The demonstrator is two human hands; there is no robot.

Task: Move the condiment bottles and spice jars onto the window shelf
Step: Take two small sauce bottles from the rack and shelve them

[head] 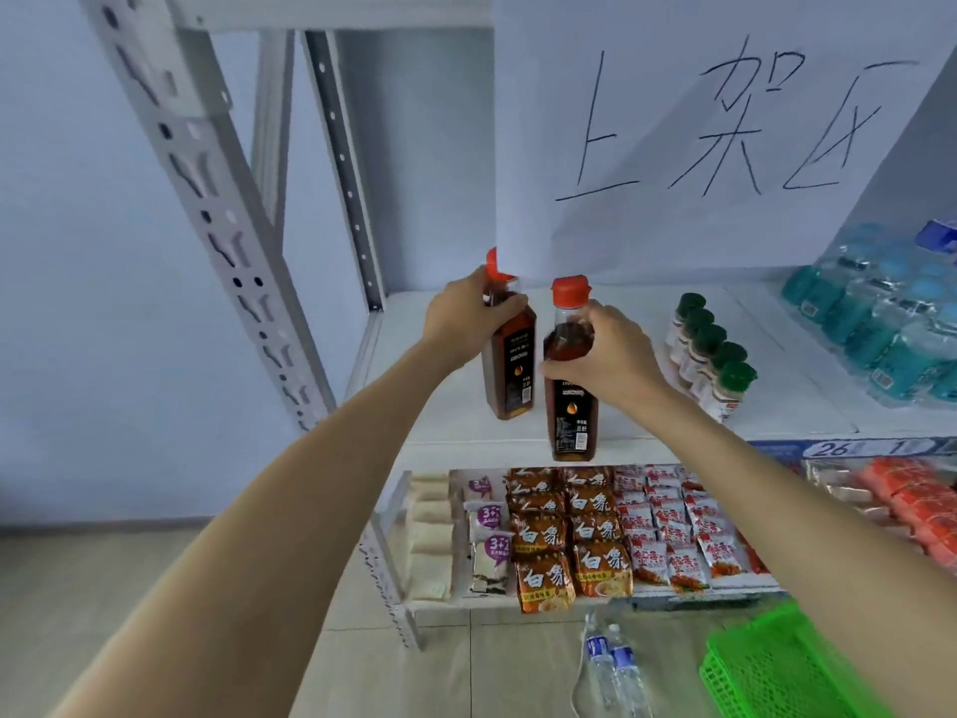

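Note:
Two dark condiment bottles with red caps stand on the white shelf [445, 406]. My left hand [466, 316] grips the neck of the rear bottle [510, 370], whose cap is partly hidden behind a hanging paper sign. My right hand [611, 355] grips the shoulder of the front bottle [569, 412], which stands near the shelf's front edge. To the right a row of several green-lidded spice jars [712, 349] stands on the same shelf, untouched.
A paper sign [725, 137] with handwriting hangs above the shelf. Packs of blue water bottles [880, 323] fill the right side. Snack packets [595, 531] lie on the lower shelf. A green basket [787, 665] and two water bottles [613, 665] sit on the floor.

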